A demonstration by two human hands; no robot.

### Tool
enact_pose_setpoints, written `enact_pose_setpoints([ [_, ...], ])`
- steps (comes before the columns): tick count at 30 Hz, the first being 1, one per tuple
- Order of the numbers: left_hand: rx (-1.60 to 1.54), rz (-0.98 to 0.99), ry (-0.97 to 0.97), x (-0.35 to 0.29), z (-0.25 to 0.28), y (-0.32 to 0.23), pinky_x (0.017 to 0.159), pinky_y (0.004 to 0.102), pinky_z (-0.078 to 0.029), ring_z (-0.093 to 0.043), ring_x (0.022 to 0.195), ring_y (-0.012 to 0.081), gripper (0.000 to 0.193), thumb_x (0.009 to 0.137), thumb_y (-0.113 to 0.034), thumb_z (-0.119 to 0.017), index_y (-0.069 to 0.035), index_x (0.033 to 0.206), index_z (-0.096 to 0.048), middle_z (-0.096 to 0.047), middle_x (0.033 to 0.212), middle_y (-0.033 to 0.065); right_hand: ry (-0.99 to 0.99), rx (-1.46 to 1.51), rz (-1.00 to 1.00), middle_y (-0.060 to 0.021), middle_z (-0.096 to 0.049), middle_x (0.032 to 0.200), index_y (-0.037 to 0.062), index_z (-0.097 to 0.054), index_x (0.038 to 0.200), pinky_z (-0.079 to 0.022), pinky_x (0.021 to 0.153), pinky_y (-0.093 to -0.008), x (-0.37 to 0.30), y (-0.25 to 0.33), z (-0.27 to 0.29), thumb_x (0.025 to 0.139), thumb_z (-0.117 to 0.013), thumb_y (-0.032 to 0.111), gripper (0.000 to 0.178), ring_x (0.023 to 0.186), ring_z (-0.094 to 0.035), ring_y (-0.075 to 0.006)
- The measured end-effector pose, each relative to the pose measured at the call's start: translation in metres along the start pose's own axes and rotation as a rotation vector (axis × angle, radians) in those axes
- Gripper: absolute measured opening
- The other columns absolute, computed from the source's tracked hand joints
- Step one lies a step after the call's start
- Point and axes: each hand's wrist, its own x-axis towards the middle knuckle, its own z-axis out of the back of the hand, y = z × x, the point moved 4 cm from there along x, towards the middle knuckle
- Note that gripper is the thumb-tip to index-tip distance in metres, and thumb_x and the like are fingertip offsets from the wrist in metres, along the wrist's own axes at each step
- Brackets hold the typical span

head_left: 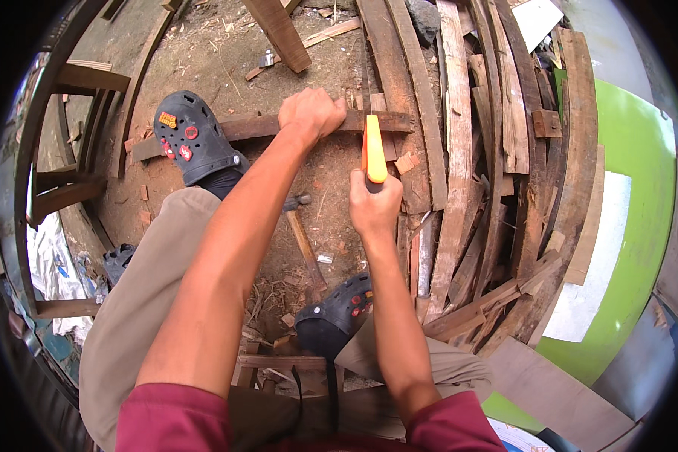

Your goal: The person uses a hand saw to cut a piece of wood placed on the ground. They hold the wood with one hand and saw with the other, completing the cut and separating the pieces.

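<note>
I'm seeing the strip (256, 126), a long dark piece of wood, lying crosswise on the dirt ground (203, 53), its left end pinned under the left clog (192, 135). My left hand (310, 111) is pressing down on the strip near its right end, grip closed over the top edge. Just beside that hand, the saw (374, 151) is standing on the strip: orange handle toward me, thin blade running away from me across the wood, mostly edge-on so I can't read the teeth. My right hand (374, 205) is gripping the handle's near end, fingers clamped tight around it.

A hammer (303, 226) is lying on the ground between the two legs, head near the left knee, wooden handle pointing toward the right clog (339, 309). Small offcuts and chips are scattering the dirt around it.

To the right, a pile of planks (459, 151) is lying roughly parallel, bending with the lens, well apart from the left hand but touching the strip's right end. Past them, a green panel (640, 188) is sitting at the frame's right edge. Wooden frames (75, 83) are stacking up at left.
</note>
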Motion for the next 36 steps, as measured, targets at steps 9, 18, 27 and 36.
enact_pose_setpoints([
  [9, -0.07, 0.01, -0.048, -0.001, -0.007, 0.001, 0.091, 0.0479, -0.054, -0.07, 0.1, 0.0409, 0.055, 0.093, -0.044, -0.048, 0.005, 0.097, -0.074, -0.072, 0.102, 0.0271, 0.082, -0.028, -0.111, -0.0112, -0.065, 0.061, -0.0104, -0.068, 0.093, -0.05, 0.056, -0.0305, -0.16, -0.03, 0.095, 0.088, -0.063, 0.007, 0.019, 0.055, -0.064, -0.0171],
  [18, 0.0, 0.009, -0.015, 0.006, 0.0, 0.008, 0.095, 0.0433, -0.054, -0.07, 0.106, 0.0357, 0.055, 0.094, -0.046, -0.047, 0.0, 0.102, -0.075, -0.073, 0.109, 0.0223, 0.071, -0.16, 0.068, -0.0132, -0.063, 0.064, -0.0066, -0.068, 0.085, -0.05, 0.057, -0.0347, -0.155, -0.028, 0.078, 0.086, -0.063, 0.006, 0.014, 0.054, -0.063, -0.0215],
  [27, -0.009, -0.033, -0.056, 0.006, -0.007, 0.001, 0.093, 0.0441, -0.055, -0.07, 0.104, 0.0361, 0.056, 0.094, -0.046, -0.047, 0.002, 0.1, -0.075, -0.073, 0.106, 0.0227, -0.015, -0.03, -0.056, -0.0013, -0.049, 0.051, -0.0009, -0.055, 0.063, -0.034, 0.046, -0.0332, -0.016, -0.009, 0.021, 0.088, -0.066, 0.01, 0.029, 0.048, -0.045, -0.0091],
  [36, 0.004, 0.007, -0.005, 0.008, -0.001, 0.006, 0.092, 0.0442, -0.055, -0.07, 0.104, 0.0352, 0.055, 0.096, -0.046, -0.044, -0.001, 0.105, -0.075, -0.073, 0.108, 0.0208, 0.249, -0.187, 0.082, -0.0176, -0.068, 0.073, -0.0083, -0.066, 0.085, -0.057, 0.063, -0.0339, -0.196, 0.001, 0.113, 0.08, -0.06, -0.002, 0.01, 0.061, -0.069, -0.0267],
])
